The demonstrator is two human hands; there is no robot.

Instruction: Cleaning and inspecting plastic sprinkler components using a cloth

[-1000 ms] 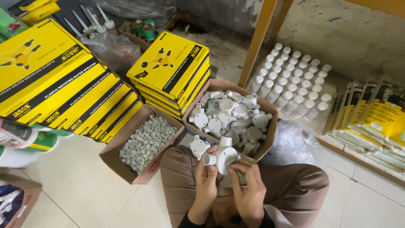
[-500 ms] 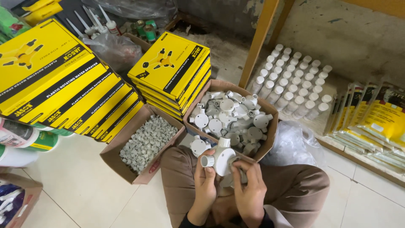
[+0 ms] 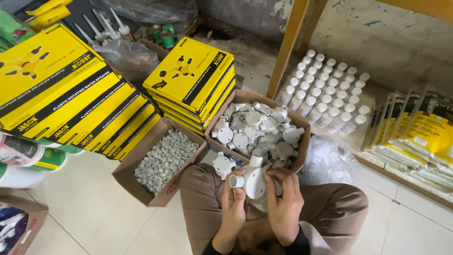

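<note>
Far left, a big slanted row of flat yellow boxes (image 3: 71, 104) w/ black stripes; a shorter stack of the same yellow boxes (image 3: 191, 80) sits centre, just behind two open cartons. Right side: yellow-printed sachet packs (image 3: 420, 132) lean along a low ledge, & a block of small white capped bottles (image 3: 325, 94) stands on the floor next to a yellow wooden post (image 3: 288, 47). Centre carton (image 3: 302, 158) is full of white round plastic junction boxes w/ stub outlets; the left carton (image 3: 141, 189) holds small grey clips, heaped. A clear plastic bag (image 3: 328, 160) lies just right of the centre carton. Near centre, person sits cross-legged in brown trousers (image 3: 198, 189), knees touching both cartons. One loose white junction box (image 3: 222, 165) rests on the left knee, at the carton's near edge. Both hands are over the lap: right hand (image 3: 285, 208) has fingers curled round the body of a white junction box (image 3: 255, 182), gripping it; left hand (image 3: 233, 205) has thumb & fingers pinched closed on that fitting's left stub outlet. The fitting sits betw. the hands, just near of the centre carton.
</note>
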